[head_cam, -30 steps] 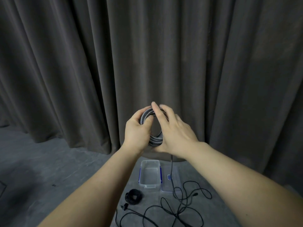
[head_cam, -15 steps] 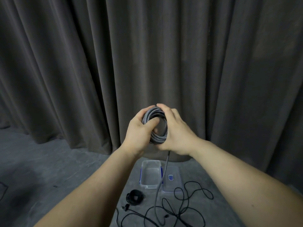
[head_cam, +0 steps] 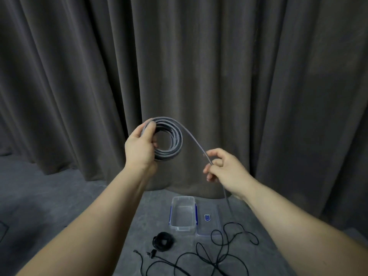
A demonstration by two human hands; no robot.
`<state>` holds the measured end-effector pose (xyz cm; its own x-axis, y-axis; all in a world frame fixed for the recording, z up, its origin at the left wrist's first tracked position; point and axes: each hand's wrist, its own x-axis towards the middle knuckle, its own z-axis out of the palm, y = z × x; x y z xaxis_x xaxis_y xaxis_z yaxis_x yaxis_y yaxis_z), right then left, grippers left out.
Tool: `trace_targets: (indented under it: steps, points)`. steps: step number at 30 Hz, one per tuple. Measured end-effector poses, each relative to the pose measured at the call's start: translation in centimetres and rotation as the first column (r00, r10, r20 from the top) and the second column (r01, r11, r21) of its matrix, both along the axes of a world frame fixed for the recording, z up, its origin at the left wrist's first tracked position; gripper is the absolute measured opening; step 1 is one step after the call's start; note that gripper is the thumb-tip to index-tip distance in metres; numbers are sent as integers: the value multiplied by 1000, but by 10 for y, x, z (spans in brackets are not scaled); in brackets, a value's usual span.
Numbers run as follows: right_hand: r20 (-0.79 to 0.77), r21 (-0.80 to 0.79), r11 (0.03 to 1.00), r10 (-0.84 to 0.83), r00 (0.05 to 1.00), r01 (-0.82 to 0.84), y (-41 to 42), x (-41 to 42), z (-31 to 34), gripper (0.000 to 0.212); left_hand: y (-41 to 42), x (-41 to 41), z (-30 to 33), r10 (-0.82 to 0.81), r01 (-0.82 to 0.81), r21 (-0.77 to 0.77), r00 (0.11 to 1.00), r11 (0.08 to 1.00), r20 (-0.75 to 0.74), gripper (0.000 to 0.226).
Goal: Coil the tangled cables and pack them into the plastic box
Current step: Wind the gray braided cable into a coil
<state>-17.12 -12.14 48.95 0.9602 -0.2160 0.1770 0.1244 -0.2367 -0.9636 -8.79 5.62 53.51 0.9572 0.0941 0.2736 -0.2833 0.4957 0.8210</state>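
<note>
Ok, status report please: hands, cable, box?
Left hand grips grey coil. Right hand pinches its loose end. Box open on floor, no cable inside. Black cable tangled.

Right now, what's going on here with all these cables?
A person is winding a grey braided cable into a coil. The left hand grips the coil in the air, while the right hand pinches the loose tail that hangs toward the floor. Below, the clear plastic box sits open and empty beside its lid, with one small black coil and a tangled black cable nearby.
</note>
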Motion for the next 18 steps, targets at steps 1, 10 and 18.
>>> trace_targets:
  steps: [1, 10, 18]
  points:
    - [9, 45, 998, -46, 999, 45, -1, -1, -3, 31, 3, 3, -1, 28, -28, -15, 999, 999, -18, 20]
    - [2, -910, 415, 56, 998, -21, 27, -9, 28, 31, 5, -4, -14, 282, -306, 311, 952, 900, 122, 17]
    - [-44, -617, 699, 427, 903, -361, 42, 1, 65, 30, 5, -15, -25, 49, -168, 579, 975, 798, 217, 17]
